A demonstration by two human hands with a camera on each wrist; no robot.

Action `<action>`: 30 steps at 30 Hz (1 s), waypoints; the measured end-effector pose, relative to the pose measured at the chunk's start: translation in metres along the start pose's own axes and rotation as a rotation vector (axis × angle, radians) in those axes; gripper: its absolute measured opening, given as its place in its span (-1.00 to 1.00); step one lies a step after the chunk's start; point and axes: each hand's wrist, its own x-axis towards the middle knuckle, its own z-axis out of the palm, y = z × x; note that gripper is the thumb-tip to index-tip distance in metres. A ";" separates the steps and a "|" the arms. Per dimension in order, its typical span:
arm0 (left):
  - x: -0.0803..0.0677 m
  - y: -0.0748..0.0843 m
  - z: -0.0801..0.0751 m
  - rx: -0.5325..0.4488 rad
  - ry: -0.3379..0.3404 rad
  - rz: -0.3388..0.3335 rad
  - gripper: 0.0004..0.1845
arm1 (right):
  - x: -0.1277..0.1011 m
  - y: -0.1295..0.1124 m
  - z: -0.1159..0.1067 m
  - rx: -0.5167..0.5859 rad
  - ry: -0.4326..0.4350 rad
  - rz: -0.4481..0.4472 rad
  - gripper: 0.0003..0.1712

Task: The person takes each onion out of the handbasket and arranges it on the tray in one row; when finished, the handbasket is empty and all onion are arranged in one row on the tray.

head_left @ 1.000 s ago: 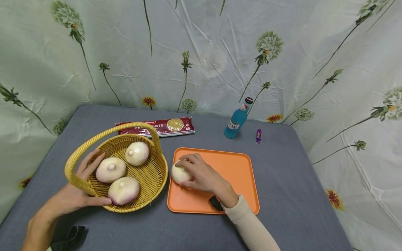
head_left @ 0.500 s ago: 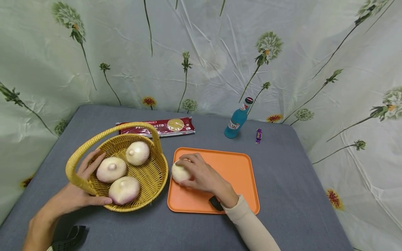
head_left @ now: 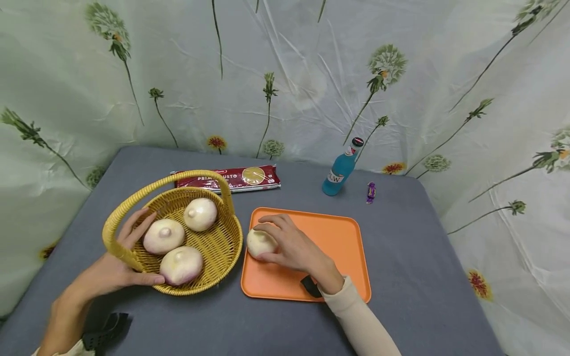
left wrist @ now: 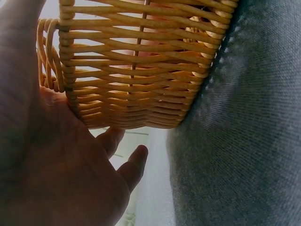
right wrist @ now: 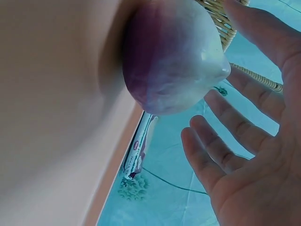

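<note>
In the head view, my left hand (head_left: 113, 269) holds the left side of a yellow wicker basket (head_left: 222, 264). Its thumb lies at the front rim, and some fingers reach past the rim beneath the arched handle. Three white turnips with purplish undersides, one of them a front turnip (head_left: 181, 265), lie inside. Another turnip (head_left: 258, 244) rests near the left edge of an orange tray (head_left: 320, 227). My right hand (head_left: 294, 247) is spread over that turnip; the right wrist view shows its extended fingers (right wrist: 240, 125) around the stem end, with a gap between palm and turnip.
Behind the basket lies a red spaghetti packet (head_left: 240, 179). A blue bottle (head_left: 340, 170) stands beyond the tray, with a purple wrapped candy (head_left: 371, 193) to its right. A flower-patterned curtain (head_left: 311, 74) hangs behind the grey table (head_left: 414, 267).
The head view has shifted a little, so everything sits slightly further right. My right fingers have loosened slightly over the turnip. My left hand keeps its place on the basket.
</note>
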 end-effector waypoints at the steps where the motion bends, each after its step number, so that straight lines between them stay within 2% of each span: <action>1: 0.000 0.000 0.001 -0.002 -0.002 -0.003 0.50 | -0.001 0.000 0.000 0.004 -0.002 0.003 -0.37; 5: -0.002 -0.001 0.002 -0.007 -0.005 -0.011 0.51 | -0.004 0.003 0.002 0.013 -0.005 -0.001 -0.38; 10: -0.003 -0.002 0.001 -0.013 -0.002 -0.014 0.51 | -0.004 0.000 0.002 0.028 0.053 -0.043 -0.41; 17: 0.002 -0.003 0.002 0.004 0.006 0.015 0.52 | 0.005 -0.016 -0.008 0.085 0.152 -0.189 -0.41; 23: 0.002 -0.002 0.000 -0.001 0.016 0.014 0.51 | 0.018 -0.034 -0.013 0.126 0.110 -0.205 -0.39; 30: 0.003 -0.003 0.001 0.005 0.026 0.060 0.53 | 0.034 -0.051 -0.007 0.121 0.075 -0.274 -0.38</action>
